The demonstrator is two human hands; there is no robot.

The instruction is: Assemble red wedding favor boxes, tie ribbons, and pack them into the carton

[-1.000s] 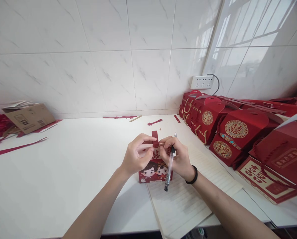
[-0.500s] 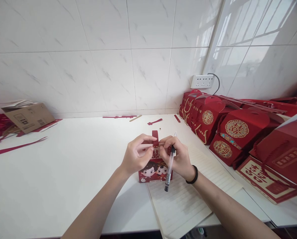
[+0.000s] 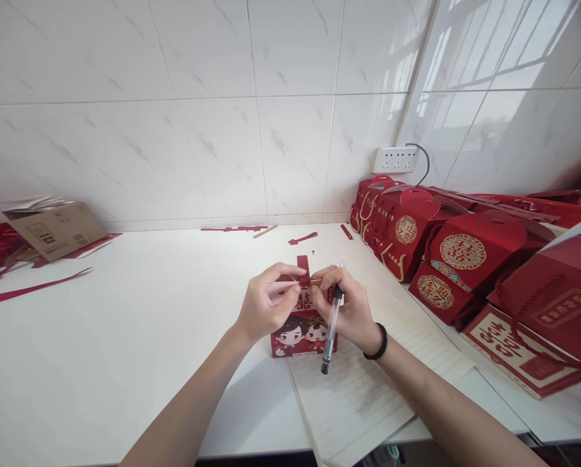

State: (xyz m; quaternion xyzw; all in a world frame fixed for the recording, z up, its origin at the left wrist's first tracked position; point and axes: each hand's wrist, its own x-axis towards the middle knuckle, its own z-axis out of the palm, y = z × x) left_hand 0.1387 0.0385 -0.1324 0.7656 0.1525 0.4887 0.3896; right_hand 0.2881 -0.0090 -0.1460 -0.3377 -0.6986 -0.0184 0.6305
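Observation:
A small red gift box [image 3: 295,336] with two cartoon figures and a double-happiness sign stands upright in the middle of the table, with a red strap [image 3: 303,269] rising from its top. My left hand [image 3: 271,301] is closed at the box's top edge, thumb and fingertips pinching beside the strap's base. On the other side, my right hand [image 3: 349,305] has its fingertips closed at the same top edge. A clear pen with a black grip [image 3: 332,331] is tucked in that hand, tip up. The fingers partly hide the box top.
Lined paper [image 3: 358,402] lies under and right of the box. Several red gift boxes [image 3: 480,246] line the right side. A cardboard box [image 3: 59,230] and a red ribbon [image 3: 37,286] lie at left. Red scraps [image 3: 303,239] lie near the tiled wall.
Almost nothing differs. Both hands keep their place at the box top, and the pen's lower end has shifted very slightly left.

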